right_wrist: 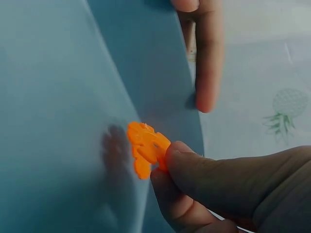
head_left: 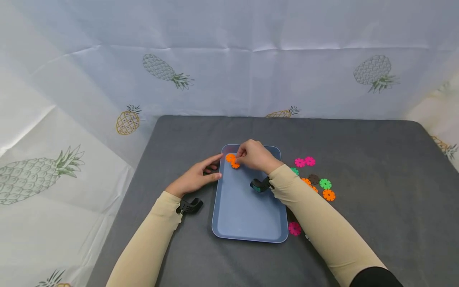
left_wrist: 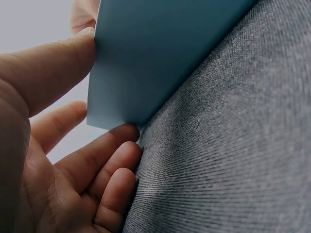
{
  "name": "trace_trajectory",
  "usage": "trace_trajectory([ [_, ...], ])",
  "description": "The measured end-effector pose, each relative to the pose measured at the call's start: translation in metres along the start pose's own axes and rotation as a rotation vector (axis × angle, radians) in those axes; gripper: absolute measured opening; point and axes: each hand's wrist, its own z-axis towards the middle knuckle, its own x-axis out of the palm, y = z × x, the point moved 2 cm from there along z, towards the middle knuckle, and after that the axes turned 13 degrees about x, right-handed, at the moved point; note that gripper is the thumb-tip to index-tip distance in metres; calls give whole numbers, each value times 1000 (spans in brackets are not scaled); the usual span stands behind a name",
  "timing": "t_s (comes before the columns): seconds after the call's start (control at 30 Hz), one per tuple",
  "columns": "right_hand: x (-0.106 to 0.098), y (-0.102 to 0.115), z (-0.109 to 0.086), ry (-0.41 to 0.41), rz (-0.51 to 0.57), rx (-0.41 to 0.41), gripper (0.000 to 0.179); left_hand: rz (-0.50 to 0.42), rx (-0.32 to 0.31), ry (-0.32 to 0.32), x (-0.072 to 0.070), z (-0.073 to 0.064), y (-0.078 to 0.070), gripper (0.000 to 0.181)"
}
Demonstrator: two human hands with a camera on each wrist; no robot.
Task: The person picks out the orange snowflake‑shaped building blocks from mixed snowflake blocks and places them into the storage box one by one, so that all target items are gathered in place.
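Note:
Inside the far left corner of the blue tray (head_left: pixel 251 215), my right hand (head_left: pixel 257 154) pinches an orange flower-shaped disc (head_left: pixel 235 165) between thumb and fingertips. Another orange disc (head_left: pixel 230 158) is right beside it; in the right wrist view the orange discs (right_wrist: pixel 142 145) overlap, and I cannot tell whether they are joined. My left hand (head_left: pixel 195 176) is at the tray's left side, fingers loosely extended. Seen from the left wrist, its thumb (left_wrist: pixel 58 68) touches the rim of the tray wall (left_wrist: pixel 146 53), and the other fingers lie low beside the tray.
Right of the tray, on the grey tablecloth (head_left: pixel 376 191), lie pink discs (head_left: pixel 310 161), green discs (head_left: pixel 325 183), a brown disc (head_left: pixel 313 179) and several orange discs (head_left: pixel 328 195). Another pink disc (head_left: pixel 295 229) is near the tray's front right corner. My right forearm partly covers this area.

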Motion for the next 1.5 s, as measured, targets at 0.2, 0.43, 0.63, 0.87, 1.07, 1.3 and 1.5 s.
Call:
trace_trajectory([
  [0.2,8,-1,5,29,-5,18,9,-6,-19,15,-1,1,2,70],
  [0.43,13,1,9,19,-40,35,14,-14,-19,12,-1,2,5,70],
  [0.63,16,3,11,17,-42,53,18,-18,-14,15,-1,1,5,70],
  [0.87,19,6,11,12,-39,54,18,-42,-28,9,-2,1,3,70],
  [1.07,22,6,11,1,-49,62,18,-56,-29,9,-3,0,2,70],
  [1.3,25,4,14,-24,-40,43,21,-61,-20,7,-4,0,2,70],
  [1.5,27,4,14,-34,-48,43,23,-47,-22,9,-3,-1,3,70],
])
